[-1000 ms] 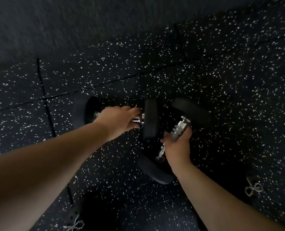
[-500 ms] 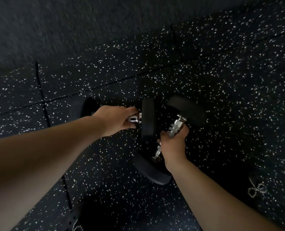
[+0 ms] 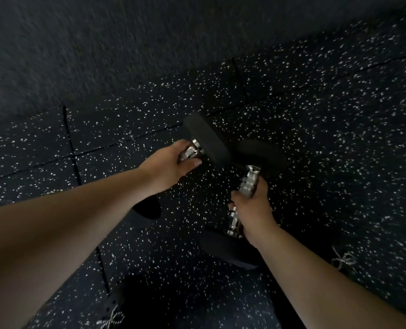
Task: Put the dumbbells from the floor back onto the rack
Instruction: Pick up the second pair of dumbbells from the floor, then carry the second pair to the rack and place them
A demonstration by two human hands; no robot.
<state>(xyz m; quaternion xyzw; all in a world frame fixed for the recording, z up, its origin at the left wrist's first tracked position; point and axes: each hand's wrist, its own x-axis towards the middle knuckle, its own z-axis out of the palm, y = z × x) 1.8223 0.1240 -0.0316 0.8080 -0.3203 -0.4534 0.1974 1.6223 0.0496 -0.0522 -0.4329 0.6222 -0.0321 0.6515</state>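
Two black dumbbells with chrome handles are in my hands above the speckled rubber floor. My left hand (image 3: 167, 167) grips the handle of the left dumbbell (image 3: 207, 141), which is tilted, its far head up and its near head low under my forearm. My right hand (image 3: 253, 210) is closed around the handle of the right dumbbell (image 3: 228, 251), whose near head sits below my wrist and far head lies behind the left one. The rack is out of view.
Dark rubber floor tiles (image 3: 315, 138) with white flecks fill the view, with seams between them. A dark wall or mat (image 3: 102, 55) runs across the top. My shoes with white laces show at the bottom left (image 3: 109, 319) and right (image 3: 344, 261).
Both dumbbells have come up off the floor. The left one has swung from lying level to a tilted pose, and the right one has risen with my hand.
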